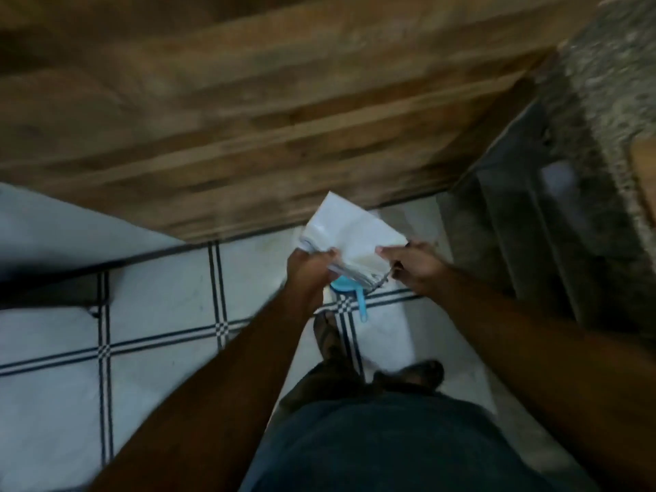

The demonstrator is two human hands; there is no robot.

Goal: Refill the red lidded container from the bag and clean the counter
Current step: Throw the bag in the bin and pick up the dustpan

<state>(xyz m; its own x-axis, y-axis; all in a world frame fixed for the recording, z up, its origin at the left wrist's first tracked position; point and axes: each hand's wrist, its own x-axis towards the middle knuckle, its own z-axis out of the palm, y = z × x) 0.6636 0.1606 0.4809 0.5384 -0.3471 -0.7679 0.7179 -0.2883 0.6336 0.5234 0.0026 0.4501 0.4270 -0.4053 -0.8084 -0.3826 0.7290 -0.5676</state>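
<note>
Head view is showing us both hands out in front of the body, gripping a white bag [349, 239] between them. Our left hand [309, 269] is clutching the bag's left end, fingers curled around the bunched edge, with the thumb lying across the top. Our right hand [413, 266] is pinching the bag's right edge between thumb and fingers; a small dark strip is hanging just below that pinch, too blurred for us to tell what it is. The bag is being held in the air above the floor, folded flat, its far corner pointing away from us toward the wooden panel [248, 111].

Just under the bag, something light blue [349, 291] with a narrow handle-like piece sticking toward us is peeking out, partly hidden by the bag and the left hand; we cannot tell whether either hand is holding it.

Below the hands, we are standing on a white tiled floor [159, 296] crossed by dark double lines. Our feet [328, 337] in dark sandals are showing beneath the forearms, and dark blue clothing [372, 442] is filling the bottom middle. To the right, a speckled stone counter edge [610, 87] is running along above dark shelving [532, 221].
</note>
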